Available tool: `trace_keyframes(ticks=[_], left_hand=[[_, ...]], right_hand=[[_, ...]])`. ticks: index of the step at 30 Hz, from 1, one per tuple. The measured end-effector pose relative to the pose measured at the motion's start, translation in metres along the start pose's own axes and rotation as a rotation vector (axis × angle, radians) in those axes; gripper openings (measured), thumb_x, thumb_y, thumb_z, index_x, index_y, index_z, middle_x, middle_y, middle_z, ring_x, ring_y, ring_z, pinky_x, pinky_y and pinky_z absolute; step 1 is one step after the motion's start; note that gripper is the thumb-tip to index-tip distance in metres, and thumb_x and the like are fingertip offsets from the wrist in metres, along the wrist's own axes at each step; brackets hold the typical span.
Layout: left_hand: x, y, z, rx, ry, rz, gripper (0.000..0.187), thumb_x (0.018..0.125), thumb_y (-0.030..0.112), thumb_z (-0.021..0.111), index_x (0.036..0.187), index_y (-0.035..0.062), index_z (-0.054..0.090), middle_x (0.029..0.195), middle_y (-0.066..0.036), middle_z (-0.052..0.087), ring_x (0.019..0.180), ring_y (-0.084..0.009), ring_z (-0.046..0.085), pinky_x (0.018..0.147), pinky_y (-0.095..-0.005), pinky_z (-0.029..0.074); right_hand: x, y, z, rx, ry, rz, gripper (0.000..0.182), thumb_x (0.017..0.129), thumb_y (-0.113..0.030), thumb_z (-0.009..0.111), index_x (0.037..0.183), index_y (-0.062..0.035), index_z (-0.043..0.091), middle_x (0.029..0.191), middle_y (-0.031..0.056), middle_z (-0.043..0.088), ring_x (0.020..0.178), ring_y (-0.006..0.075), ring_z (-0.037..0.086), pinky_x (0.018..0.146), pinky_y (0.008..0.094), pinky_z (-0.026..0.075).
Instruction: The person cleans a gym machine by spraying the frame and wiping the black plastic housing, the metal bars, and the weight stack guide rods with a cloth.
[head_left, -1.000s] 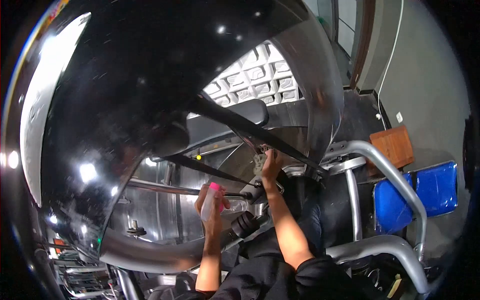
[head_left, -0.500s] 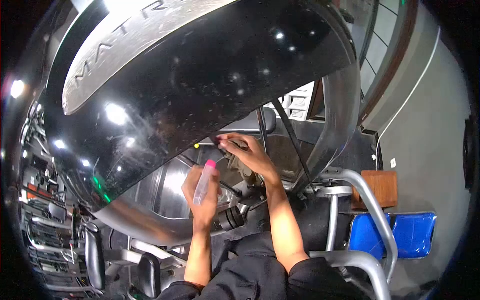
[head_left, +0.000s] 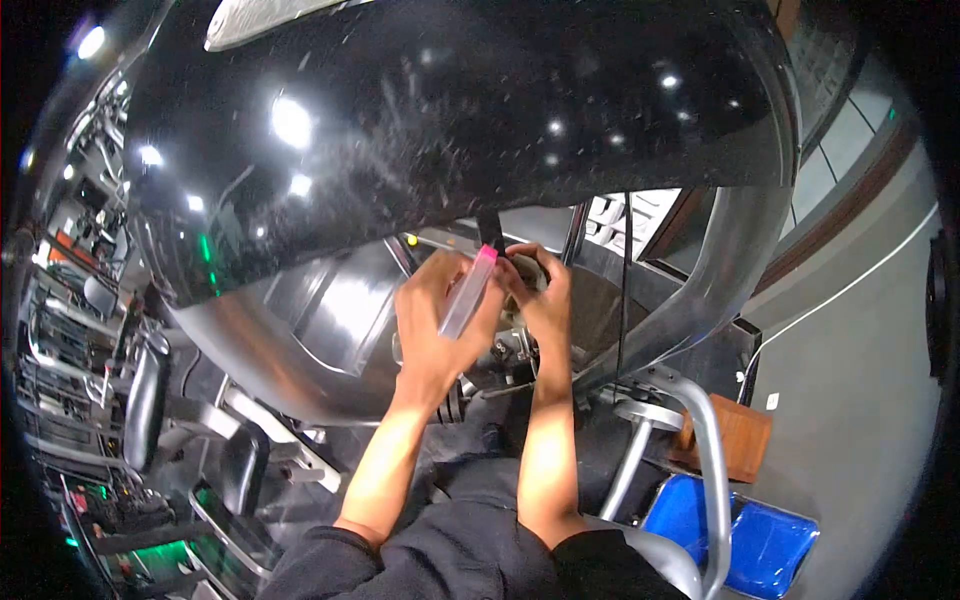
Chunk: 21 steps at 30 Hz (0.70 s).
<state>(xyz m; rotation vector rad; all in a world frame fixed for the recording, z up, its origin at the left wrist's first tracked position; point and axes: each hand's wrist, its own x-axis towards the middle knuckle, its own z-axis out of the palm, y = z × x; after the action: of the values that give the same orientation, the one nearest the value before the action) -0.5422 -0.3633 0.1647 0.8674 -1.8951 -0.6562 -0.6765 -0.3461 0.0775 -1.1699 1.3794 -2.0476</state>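
Note:
My left hand [head_left: 440, 310] is wrapped round a clear plastic bottle [head_left: 462, 300] with a pink cap, tilted up and to the right. Close beside its cap, my right hand [head_left: 541, 298] has bent fingers at a dark strap [head_left: 491, 228] hanging below the black panel [head_left: 420, 130]. Whether those fingers grip the strap or something small is hidden. Metal machine parts [head_left: 515, 347] show below and between the hands.
A curved grey frame [head_left: 300, 400] runs under the panel. Blue seats [head_left: 770, 548], a wooden box [head_left: 735, 440] and a bent silver rail [head_left: 712, 450] are at the right. Black padded gym equipment [head_left: 147, 405] stands at the left.
The view has turned and shifted. My left hand, with the bottle, has moved up and right, close to my right hand. The two hands now nearly meet below the panel.

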Motion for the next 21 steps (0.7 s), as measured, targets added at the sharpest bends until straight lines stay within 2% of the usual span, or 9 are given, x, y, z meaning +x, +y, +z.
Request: trace_keyframes(ticks=[6, 8, 10, 12, 14, 16, 18, 19, 21], left_hand=[[-0.005, -0.003, 0.0, -0.051, 0.036, 0.0, 0.02, 0.079, 0.013, 0.071, 0.08, -0.0029, 0.059, 0.073, -0.016, 0.06, 0.061, -0.0303, 0.061, 0.057, -0.0345, 0.046], [-0.005, -0.005, -0.002, -0.078, 0.032, -0.014, 0.019, 0.079, 0.012, 0.071, 0.081, -0.0031, 0.06, 0.074, -0.016, 0.06, 0.061, -0.029, 0.061, 0.058, -0.0337, 0.047], [-0.006, -0.007, 0.0, -0.192, 0.039, -0.082, 0.016, 0.08, 0.01, 0.07, 0.083, -0.0038, 0.061, 0.081, -0.015, 0.063, 0.067, -0.0242, 0.064, 0.061, -0.0324, 0.049], [-0.008, -0.017, 0.008, -0.305, 0.023, -0.197, 0.015, 0.083, 0.008, 0.068, 0.089, -0.0047, 0.064, 0.09, -0.014, 0.067, 0.075, -0.0208, 0.066, 0.067, -0.0301, 0.05], [-0.005, -0.027, 0.017, -0.463, 0.057, -0.218, 0.016, 0.085, 0.009, 0.067, 0.093, -0.005, 0.065, 0.1, -0.014, 0.069, 0.08, -0.0179, 0.065, 0.071, -0.0288, 0.05], [-0.003, -0.036, 0.021, -0.529, 0.054, -0.259, 0.016, 0.087, 0.009, 0.067, 0.095, -0.0051, 0.066, 0.105, -0.014, 0.069, 0.082, -0.0144, 0.063, 0.074, -0.028, 0.05], [0.0, -0.048, 0.028, -0.372, 0.093, -0.09, 0.032, 0.093, 0.02, 0.064, 0.119, 0.0004, 0.064, 0.084, -0.001, 0.061, 0.061, -0.0059, 0.054, 0.051, -0.0227, 0.045], [0.002, -0.042, 0.025, -0.377, 0.093, -0.091, 0.032, 0.093, 0.02, 0.064, 0.119, 0.0004, 0.064, 0.084, -0.001, 0.061, 0.061, -0.0059, 0.054, 0.051, -0.0227, 0.045], [0.005, -0.026, 0.015, -0.613, -0.008, -0.312, 0.015, 0.088, 0.012, 0.066, 0.091, -0.0028, 0.064, 0.089, -0.007, 0.066, 0.064, -0.01, 0.059, 0.056, -0.024, 0.045]], right_hand=[[0.002, -0.004, -0.007, -0.011, -0.07, 0.037, 0.028, 0.085, -0.023, 0.078, 0.099, -0.0014, 0.068, 0.086, 0.0015, 0.068, 0.081, 0.007, 0.061, 0.074, 0.0233, 0.048], [0.002, -0.012, -0.007, 0.115, -0.046, 0.166, 0.03, 0.086, -0.024, 0.076, 0.103, -0.0001, 0.068, 0.09, 0.0013, 0.069, 0.082, 0.0072, 0.061, 0.077, 0.0218, 0.047], [0.001, -0.006, -0.009, 0.144, -0.076, 0.218, 0.036, 0.089, -0.03, 0.072, 0.107, 0.0003, 0.068, 0.098, 0.0033, 0.069, 0.092, 0.0098, 0.061, 0.086, 0.0242, 0.046], [0.002, -0.001, -0.009, 0.156, -0.061, 0.105, 0.043, 0.089, -0.037, 0.069, 0.111, -0.0004, 0.067, 0.109, 0.0067, 0.067, 0.103, 0.0139, 0.059, 0.093, 0.028, 0.043], [-0.002, -0.019, 0.0, 0.124, 0.035, 0.134, 0.045, 0.088, -0.038, 0.066, 0.113, -0.0013, 0.065, 0.114, 0.0087, 0.064, 0.109, 0.0177, 0.057, 0.097, 0.0305, 0.04], [0.002, -0.02, 0.005, 0.345, 0.215, 0.071, 0.043, 0.089, -0.037, 0.065, 0.114, -0.0013, 0.063, 0.112, 0.0085, 0.063, 0.109, 0.0186, 0.057, 0.097, 0.0302, 0.04], [0.006, -0.027, 0.008, 0.377, 0.234, -0.001, 0.038, 0.088, -0.03, 0.067, 0.112, -0.0013, 0.061, 0.11, 0.0075, 0.063, 0.105, 0.0176, 0.058, 0.093, 0.0296, 0.043], [0.009, -0.039, 0.016, 0.334, 0.259, -0.005, 0.037, 0.086, -0.025, 0.068, 0.113, -0.0006, 0.06, 0.109, 0.0069, 0.064, 0.102, 0.0169, 0.058, 0.091, 0.0293, 0.045], [0.019, -0.05, 0.026, 0.234, 0.235, -0.056, 0.033, 0.082, -0.013, 0.072, 0.11, 0.0001, 0.062, 0.101, 0.0058, 0.066, 0.092, 0.0148, 0.061, 0.082, 0.0297, 0.049]])
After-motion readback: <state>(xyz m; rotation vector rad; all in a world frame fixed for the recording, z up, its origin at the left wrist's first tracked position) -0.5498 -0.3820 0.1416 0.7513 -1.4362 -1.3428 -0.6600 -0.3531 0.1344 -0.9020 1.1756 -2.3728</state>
